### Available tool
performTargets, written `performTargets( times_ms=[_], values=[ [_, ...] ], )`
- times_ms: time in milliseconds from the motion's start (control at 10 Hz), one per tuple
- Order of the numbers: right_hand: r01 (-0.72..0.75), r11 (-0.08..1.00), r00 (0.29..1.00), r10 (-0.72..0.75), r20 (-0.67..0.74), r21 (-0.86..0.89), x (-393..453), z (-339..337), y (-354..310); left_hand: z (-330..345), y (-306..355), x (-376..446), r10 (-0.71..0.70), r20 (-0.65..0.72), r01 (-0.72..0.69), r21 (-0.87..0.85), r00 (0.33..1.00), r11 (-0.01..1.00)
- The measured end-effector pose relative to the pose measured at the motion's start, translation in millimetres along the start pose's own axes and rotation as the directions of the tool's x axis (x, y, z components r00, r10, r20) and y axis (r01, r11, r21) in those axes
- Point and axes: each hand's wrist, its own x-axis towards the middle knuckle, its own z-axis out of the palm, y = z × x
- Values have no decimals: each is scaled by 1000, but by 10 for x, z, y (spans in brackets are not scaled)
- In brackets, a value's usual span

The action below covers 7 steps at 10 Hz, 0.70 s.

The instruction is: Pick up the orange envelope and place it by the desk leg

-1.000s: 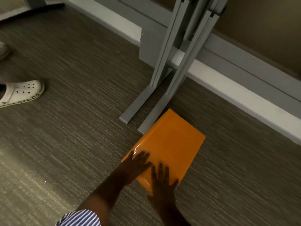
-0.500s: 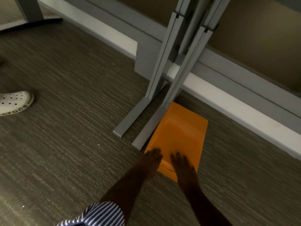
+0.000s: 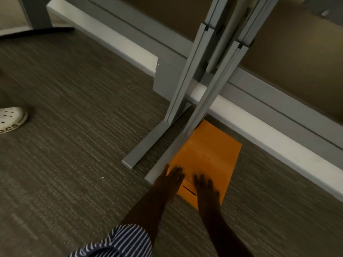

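Orange envelope [image 3: 207, 160] lies flat, long axis along desk leg [image 3: 167, 160] foot.

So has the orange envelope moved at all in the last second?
Yes. The orange envelope has slid forward along the desk leg's foot, toward the white baseboard, and now lies flush beside it.

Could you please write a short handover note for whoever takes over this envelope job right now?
Left hand: open, flat on the near end of the orange envelope.
Right hand: open, flat on the same end.
The envelope lies flat on the carpet, its long left edge along the foot of the nearer desk leg.
Done: pickup and placement look complete.
Left: lift both hands away.
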Motion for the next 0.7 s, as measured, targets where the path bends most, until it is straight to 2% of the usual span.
performTargets(
  times_ms=[100,300,400,500,600,700],
  values=[
    [4,1000,999,-4,34,7,-19,4,26,-18,6,-5,15,13,-14,-18,1000,1000],
    [3,998,990,-12,140,62,7,-142,89,-7,-32,24,-22,0,21,-227,1000,974],
    [-28,994,985,9,175,108,-47,-324,25,56,6,6,-57,-101,24,-303,993,953],
    [-17,992,1000,14,24,128,-148,-544,-120,75,15,-104,-108,-180,48,-314,978,948],
    [-12,988,995,27,-96,155,-382,-780,-241,-31,33,-338,-154,-186,92,-307,970,947],
    [7,987,986,20,-164,159,-668,-954,-232,-223,101,-567,-179,-220,100,-329,959,939]
  ],
)
